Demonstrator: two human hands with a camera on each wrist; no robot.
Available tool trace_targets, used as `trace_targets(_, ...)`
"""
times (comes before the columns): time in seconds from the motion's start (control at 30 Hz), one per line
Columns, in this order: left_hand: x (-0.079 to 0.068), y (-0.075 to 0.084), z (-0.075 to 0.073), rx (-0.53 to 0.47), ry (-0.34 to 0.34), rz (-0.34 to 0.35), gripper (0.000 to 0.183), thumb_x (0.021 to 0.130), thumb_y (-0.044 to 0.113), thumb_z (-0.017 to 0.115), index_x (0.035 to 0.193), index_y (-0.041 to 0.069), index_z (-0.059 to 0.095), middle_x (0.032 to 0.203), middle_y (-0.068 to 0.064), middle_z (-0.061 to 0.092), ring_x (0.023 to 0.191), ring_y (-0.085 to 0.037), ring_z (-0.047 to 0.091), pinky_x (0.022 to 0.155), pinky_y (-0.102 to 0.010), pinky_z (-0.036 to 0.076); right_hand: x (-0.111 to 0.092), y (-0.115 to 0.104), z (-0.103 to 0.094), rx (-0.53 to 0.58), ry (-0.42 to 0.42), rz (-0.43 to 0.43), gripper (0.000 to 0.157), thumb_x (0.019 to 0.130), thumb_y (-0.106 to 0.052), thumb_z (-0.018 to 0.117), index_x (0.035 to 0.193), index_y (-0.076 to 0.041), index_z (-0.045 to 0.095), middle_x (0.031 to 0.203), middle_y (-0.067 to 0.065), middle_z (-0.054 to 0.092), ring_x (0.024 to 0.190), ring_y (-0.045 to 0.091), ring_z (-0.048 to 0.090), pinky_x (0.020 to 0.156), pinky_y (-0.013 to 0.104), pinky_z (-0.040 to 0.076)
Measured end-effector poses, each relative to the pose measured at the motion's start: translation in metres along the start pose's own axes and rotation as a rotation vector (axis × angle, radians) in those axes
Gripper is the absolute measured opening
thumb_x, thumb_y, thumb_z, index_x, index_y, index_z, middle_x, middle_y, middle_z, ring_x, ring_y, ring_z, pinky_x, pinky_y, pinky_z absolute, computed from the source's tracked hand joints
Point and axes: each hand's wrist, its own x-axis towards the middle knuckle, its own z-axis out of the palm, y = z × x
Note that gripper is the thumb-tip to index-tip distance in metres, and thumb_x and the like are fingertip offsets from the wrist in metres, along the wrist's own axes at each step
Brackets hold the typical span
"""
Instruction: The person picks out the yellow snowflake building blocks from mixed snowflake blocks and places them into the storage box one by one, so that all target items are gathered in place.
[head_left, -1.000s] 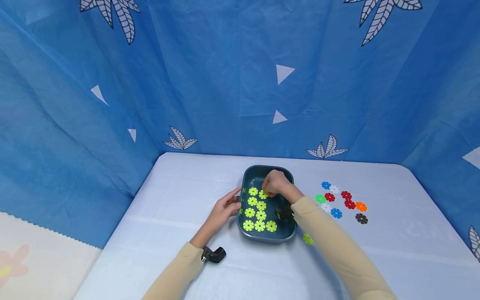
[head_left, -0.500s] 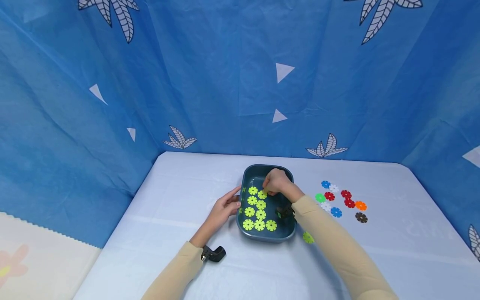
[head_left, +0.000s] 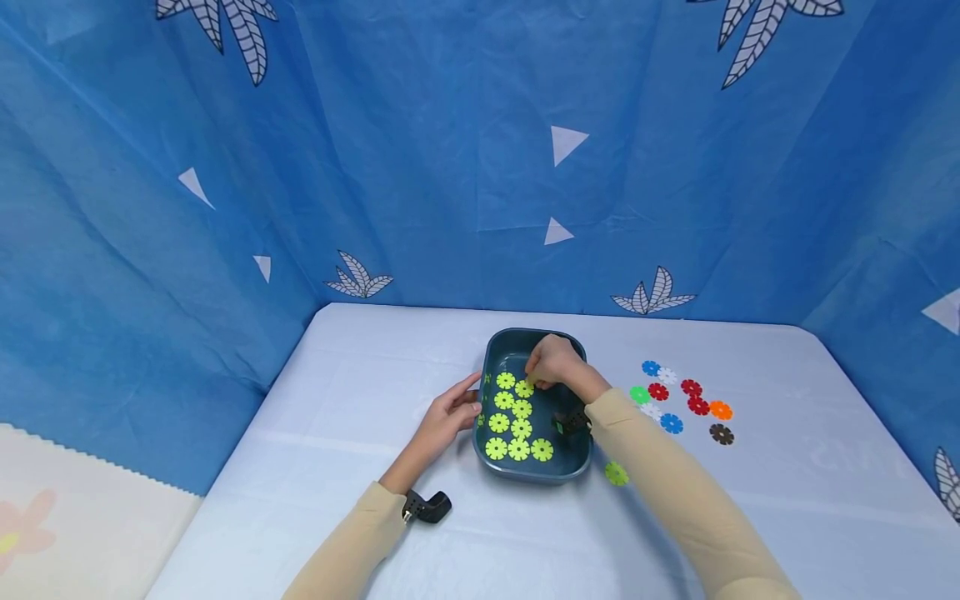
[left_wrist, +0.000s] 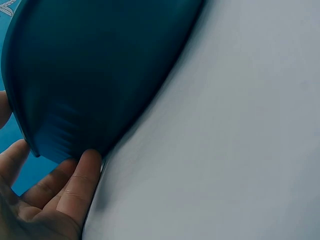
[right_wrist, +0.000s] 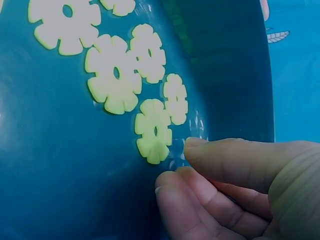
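A dark teal plastic basin (head_left: 532,477) stands on the table with several yellow-green notched plastic discs (head_left: 519,449) lying flat in rows inside it. My right hand (head_left: 553,363) reaches over the far right part of the basin. In the right wrist view its thumb and fingertips are slightly apart, with nothing between them, right beside the nearest yellow-green disc (right_wrist: 154,131). Against the basin's left outer wall rests my left hand (head_left: 447,417), its fingers extended. The left wrist view has those fingertips touching the basin's outer side (left_wrist: 90,80) and rim.
One more yellow-green disc (head_left: 617,473) lies outside the basin, by the right sleeve. Further right are loose discs in several colours, among them an orange disc (head_left: 721,410) and a brown disc (head_left: 722,434). A blue curtain (head_left: 480,167) hangs behind the white table (head_left: 360,375).
My right thumb and fingers stay at the far disc in the right column, which has shifted very slightly. The left hand and the basin hold their places.
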Motion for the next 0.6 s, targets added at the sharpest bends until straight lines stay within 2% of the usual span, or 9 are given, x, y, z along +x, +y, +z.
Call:
trace_targets(0.27,0.000,0.001,0.000,0.002,-0.004,0.007,0.058,0.100,0.017,0.057,0.157,0.020,0.043,0.140,-0.023,0.060,0.122,-0.035,0.064,0.093,-0.037,0.063,-0.002,0.000,-0.011,-0.002,-0.004,-0.034,0.011,0.086,-0.007,0.079,0.095,0.000,0.080,0.084,0.011,0.076,0.065,0.014,0.071,0.064,0.028,0.064)
trace_targets(0.6,0.000,0.000,0.000,-0.003,-0.002,0.013,0.059,0.100,0.017,0.057,0.157,0.020,0.043,0.140,-0.023,0.060,0.121,-0.036,0.066,0.092,-0.037,0.063,-0.023,-0.003,-0.044,0.009,-0.018,-0.116,0.017,0.090,-0.010,0.075,0.102,0.002,0.079,0.091,0.014,0.077,0.073,0.016,0.073,0.071,0.033,0.065)
